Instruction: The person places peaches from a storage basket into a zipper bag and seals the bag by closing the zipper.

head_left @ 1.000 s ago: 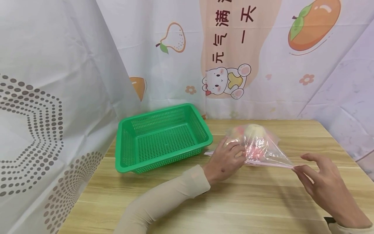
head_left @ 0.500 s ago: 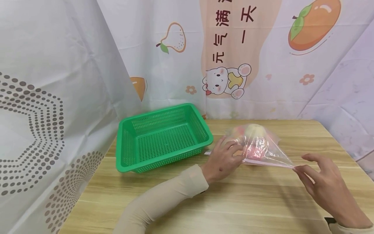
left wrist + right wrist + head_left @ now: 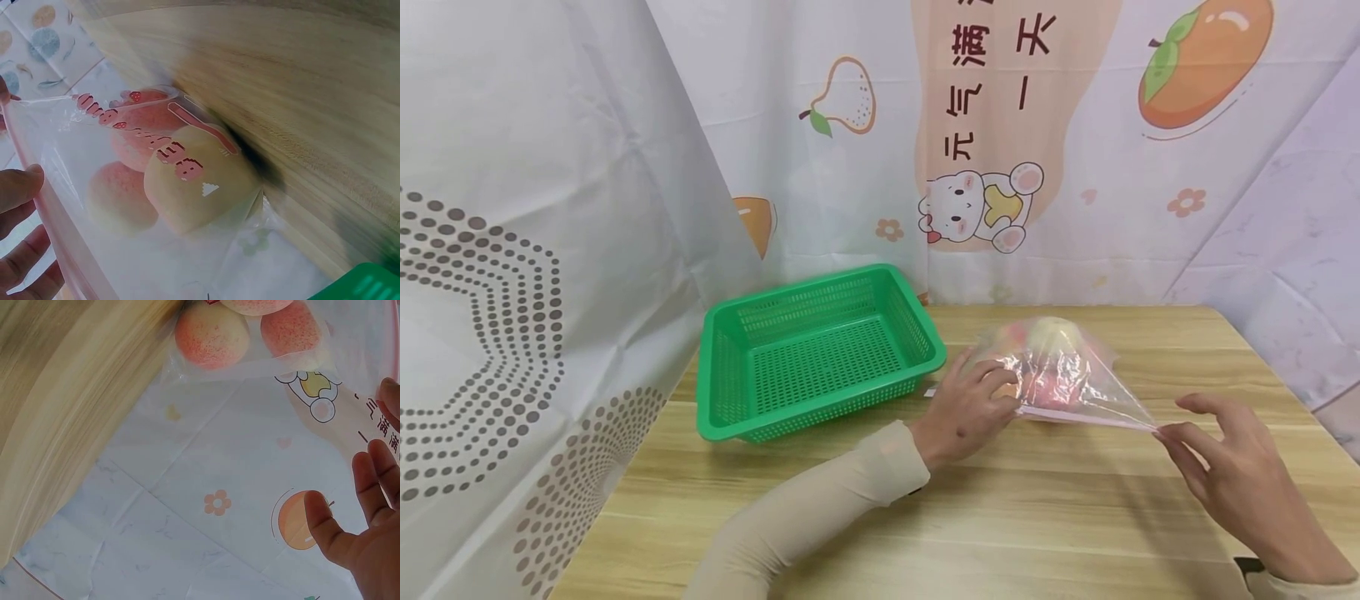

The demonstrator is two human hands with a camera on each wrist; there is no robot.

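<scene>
A clear zip bag (image 3: 1093, 396) with a pink sealing strip lies on the wooden table, holding several fruits. Inside, peach-like pink fruits (image 3: 122, 197) sit around a larger pale yellow fruit (image 3: 200, 178). At the bag's near left edge, my left hand (image 3: 973, 408) pinches the strip between thumb and fingers. My right hand (image 3: 1247, 475) pinches the strip's right corner and draws it taut, its other fingers held off the bag. The right wrist view also has that right hand (image 3: 369, 512) beside the bag's edge. Part of the bag is hidden behind the left hand.
A green plastic basket (image 3: 820, 421) with perforated sides and nothing inside stands left of the bag. The wooden tabletop (image 3: 1022, 517) stretches in front. Printed curtains (image 3: 850, 200) hang behind the table and at both sides.
My left hand has slid slightly to the left along the bag's strip. The right hand keeps its pinch on the corner, nearly still. The basket has not moved.
</scene>
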